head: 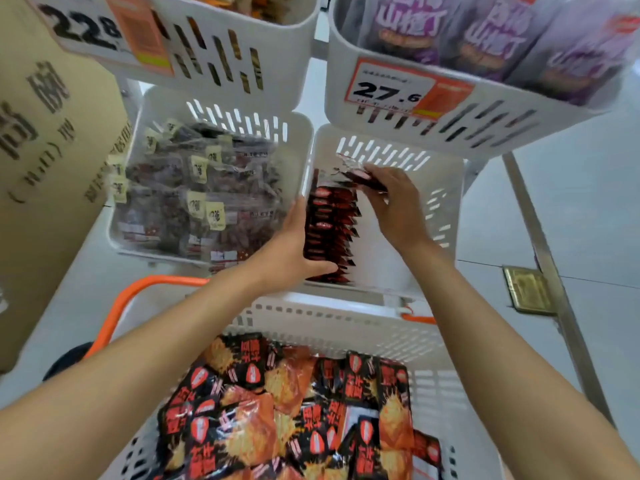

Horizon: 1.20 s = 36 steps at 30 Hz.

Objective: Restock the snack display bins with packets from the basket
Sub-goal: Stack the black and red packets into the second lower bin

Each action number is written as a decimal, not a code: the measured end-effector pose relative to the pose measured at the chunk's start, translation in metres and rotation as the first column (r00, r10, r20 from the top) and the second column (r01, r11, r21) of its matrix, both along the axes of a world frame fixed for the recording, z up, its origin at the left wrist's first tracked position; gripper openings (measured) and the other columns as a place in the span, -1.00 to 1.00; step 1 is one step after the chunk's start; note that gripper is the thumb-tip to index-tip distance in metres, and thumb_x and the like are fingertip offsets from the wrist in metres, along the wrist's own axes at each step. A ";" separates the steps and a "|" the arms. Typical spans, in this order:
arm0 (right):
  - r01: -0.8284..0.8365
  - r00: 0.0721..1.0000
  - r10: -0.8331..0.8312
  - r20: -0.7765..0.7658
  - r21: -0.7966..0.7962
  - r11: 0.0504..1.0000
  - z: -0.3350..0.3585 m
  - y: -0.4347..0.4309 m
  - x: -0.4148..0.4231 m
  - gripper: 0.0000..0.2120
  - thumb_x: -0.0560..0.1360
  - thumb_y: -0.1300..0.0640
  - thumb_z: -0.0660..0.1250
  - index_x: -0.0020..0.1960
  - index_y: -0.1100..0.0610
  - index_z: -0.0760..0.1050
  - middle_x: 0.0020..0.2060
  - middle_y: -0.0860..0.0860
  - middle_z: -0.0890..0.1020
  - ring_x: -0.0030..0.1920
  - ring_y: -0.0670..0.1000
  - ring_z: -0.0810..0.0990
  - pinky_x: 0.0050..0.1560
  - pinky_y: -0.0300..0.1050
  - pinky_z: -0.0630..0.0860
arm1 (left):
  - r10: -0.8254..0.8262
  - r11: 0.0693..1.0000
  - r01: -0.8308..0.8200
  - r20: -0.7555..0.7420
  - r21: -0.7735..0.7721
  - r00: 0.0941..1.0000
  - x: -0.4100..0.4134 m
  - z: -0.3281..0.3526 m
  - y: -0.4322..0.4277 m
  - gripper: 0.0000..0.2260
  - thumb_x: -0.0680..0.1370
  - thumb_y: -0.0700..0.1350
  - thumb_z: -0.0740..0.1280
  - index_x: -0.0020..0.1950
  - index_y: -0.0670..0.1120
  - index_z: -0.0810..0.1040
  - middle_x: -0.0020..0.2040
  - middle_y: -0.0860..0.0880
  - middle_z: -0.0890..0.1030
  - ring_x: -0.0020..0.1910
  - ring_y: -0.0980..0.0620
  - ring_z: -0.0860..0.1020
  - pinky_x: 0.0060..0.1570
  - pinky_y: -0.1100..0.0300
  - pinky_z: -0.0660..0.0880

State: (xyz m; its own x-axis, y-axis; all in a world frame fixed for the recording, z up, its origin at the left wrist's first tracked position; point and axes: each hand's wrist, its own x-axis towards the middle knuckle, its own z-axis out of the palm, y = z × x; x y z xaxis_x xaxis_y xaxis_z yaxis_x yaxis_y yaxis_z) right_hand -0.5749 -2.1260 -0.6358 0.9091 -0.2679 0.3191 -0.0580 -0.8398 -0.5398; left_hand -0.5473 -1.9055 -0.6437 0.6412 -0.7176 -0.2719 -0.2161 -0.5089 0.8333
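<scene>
The row of packets [329,230] stood on edge along the left wall of the white bin [433,188], its long axis running away from me. My left hand [294,247] clasped its near end, thumb curled round. My right hand [394,202] pinched loose packets [360,176] above the far end, beyond the basket [346,327].

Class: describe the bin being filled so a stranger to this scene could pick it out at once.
Find the orange price tag reading 27.6 on the upper bin of purple packets. Just below it sits a white slotted bin. Unlike the full bin of clear packets to its left, it holds only one upright row of red-and-black packets along its left wall.
</scene>
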 end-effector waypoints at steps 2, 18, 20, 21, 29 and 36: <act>-0.075 0.976 0.081 -0.203 0.039 0.996 -0.010 0.001 0.026 -0.48 0.50 0.06 0.44 0.42 0.13 0.43 0.28 0.13 0.47 0.29 0.09 0.43 0.34 -0.18 0.33 | 0.012 0.999 -0.010 -0.069 0.035 0.998 0.002 -0.001 0.002 0.06 0.51 0.10 0.44 0.55 0.07 -0.43 0.60 0.13 -0.30 0.58 0.13 -0.13 0.52 0.21 -0.01; -0.070 0.974 0.092 -0.209 0.110 0.991 -0.032 0.008 0.053 -0.55 0.52 -0.10 0.38 0.38 -0.02 0.47 0.36 0.10 0.35 0.41 0.16 0.21 0.46 0.08 0.20 | 0.049 0.996 -0.043 -0.073 0.077 0.996 0.000 -0.001 0.004 0.02 0.52 0.06 0.43 0.57 0.10 -0.39 0.59 0.19 -0.22 0.47 0.31 -0.06 0.35 0.39 0.00; -0.038 0.974 0.060 -0.220 0.106 0.994 -0.028 0.010 0.062 -0.55 0.53 -0.10 0.36 0.38 -0.01 0.47 0.31 0.10 0.41 0.38 0.14 0.25 0.45 0.09 0.22 | 0.050 0.994 -0.044 -0.062 0.095 0.997 -0.001 0.001 0.003 0.01 0.53 0.06 0.42 0.57 0.09 -0.39 0.60 0.18 -0.23 0.49 0.29 -0.06 0.35 0.39 0.00; -0.027 0.970 0.054 -0.237 0.114 0.993 -0.025 0.008 0.064 -0.51 0.52 -0.11 0.37 0.41 0.00 0.43 0.31 0.10 0.42 0.38 0.14 0.25 0.44 0.09 0.23 | 0.051 0.994 -0.045 -0.054 0.100 0.997 -0.002 0.003 0.003 0.00 0.54 0.05 0.42 0.58 0.08 -0.38 0.60 0.16 -0.22 0.52 0.25 -0.05 0.36 0.38 0.00; -0.015 0.974 0.040 -0.222 0.112 0.994 0.006 0.018 -0.013 -0.32 0.47 -0.17 0.42 0.50 -0.08 0.26 0.54 0.08 0.14 0.54 0.11 0.08 0.51 0.19 0.15 | 0.114 0.990 -0.117 0.034 0.084 0.993 -0.011 0.026 0.006 -0.13 0.55 -0.01 0.42 0.63 -0.02 -0.13 0.61 0.10 0.03 0.55 0.11 0.11 0.39 0.31 0.11; -0.092 0.996 0.092 0.007 0.068 0.993 0.019 0.083 -0.153 -0.56 0.50 0.14 0.43 0.35 0.14 0.46 0.31 0.09 0.46 0.28 0.03 0.45 0.33 -0.14 0.40 | 0.196 0.980 -0.182 0.264 -0.073 0.944 -0.069 0.043 0.041 -0.51 0.56 -0.12 0.43 0.47 -0.04 0.41 0.34 0.00 0.51 0.25 0.07 0.49 0.30 0.07 0.46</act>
State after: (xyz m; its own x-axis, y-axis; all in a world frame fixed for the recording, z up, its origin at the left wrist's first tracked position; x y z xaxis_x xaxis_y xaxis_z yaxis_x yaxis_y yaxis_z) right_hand -0.7282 -2.0426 -0.6165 0.9298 -0.2043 0.3062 0.0200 -0.8026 -0.5962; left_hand -0.6163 -1.8647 -0.6007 0.8108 -0.5840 -0.0395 -0.3390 -0.5235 0.7817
